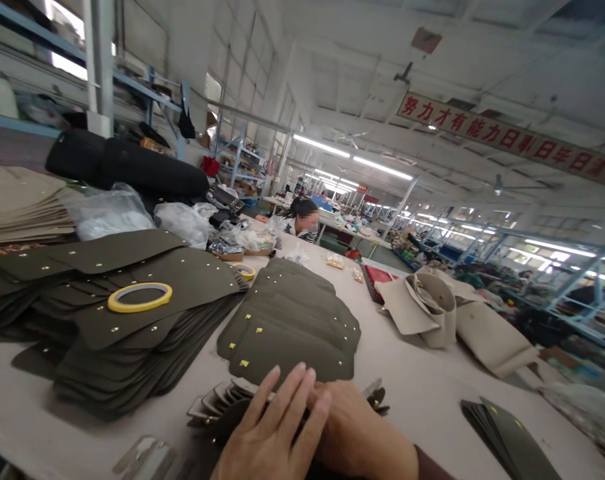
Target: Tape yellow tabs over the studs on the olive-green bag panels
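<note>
My left hand (pixel 270 433) lies at the bottom centre with its fingers stretched out flat. They rest across my right hand (pixel 362 433) and over a fanned stack of small dark pieces (pixel 215 407). Only the back of my right hand shows; its fingers are hidden under the left hand's fingers. Just beyond both hands lies a stack of olive-green panels (pixel 292 327) with small brass fittings.
A large spread stack of olive panels (pixel 132 347) fills the left, with a yellow tape roll (pixel 139 297) on top. Beige pieces (pixel 427 307) lie at the right, and thin dark pieces (pixel 507 433) near the right edge. A person (pixel 302 220) sits at the far end.
</note>
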